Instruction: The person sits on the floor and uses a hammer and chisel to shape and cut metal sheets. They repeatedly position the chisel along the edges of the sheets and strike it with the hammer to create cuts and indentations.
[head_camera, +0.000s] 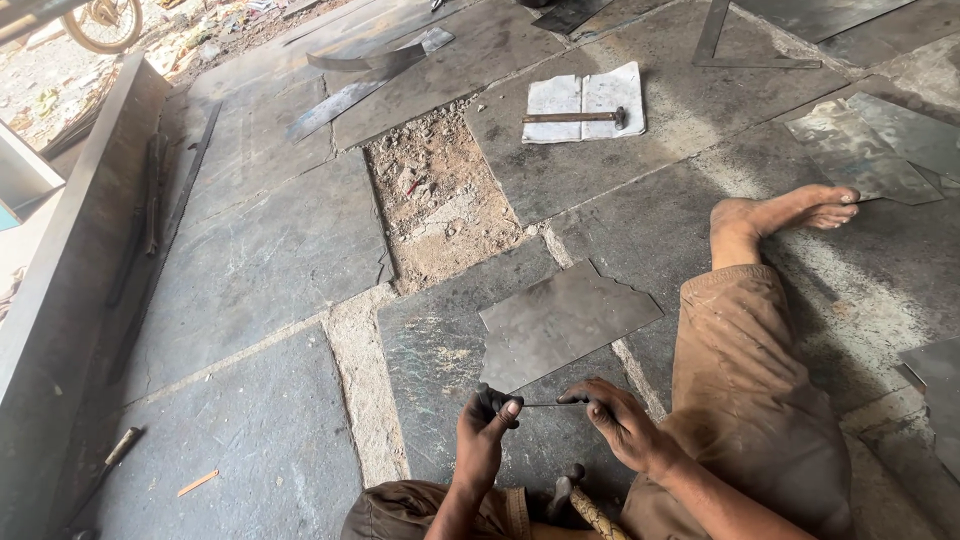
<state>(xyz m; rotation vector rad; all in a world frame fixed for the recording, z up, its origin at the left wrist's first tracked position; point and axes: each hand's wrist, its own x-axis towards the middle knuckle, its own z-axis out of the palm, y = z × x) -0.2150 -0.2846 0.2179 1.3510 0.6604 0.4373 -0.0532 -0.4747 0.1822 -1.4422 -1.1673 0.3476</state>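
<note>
I sit on a stone floor. My left hand (485, 430) and my right hand (618, 420) each pinch one end of a thin, dark metal strip (540, 404) held level between them, just above the floor. Right beyond the strip lies a flat grey metal sheet (560, 322) with an irregular cut outline. My bent leg in brown trousers (745, 390) stretches to the right, bare foot (790, 212) resting on the floor. A dark tool head with a braided handle (575, 495) lies below my hands, near my lap.
A hammer (575, 117) rests on a white sheet (585, 102) further away. A patch of broken rubble (440, 195) interrupts the floor slabs. Metal offcuts (870, 150) lie at right and far back. A long ledge (70, 290) runs along the left. A small stick (198, 483) lies near left.
</note>
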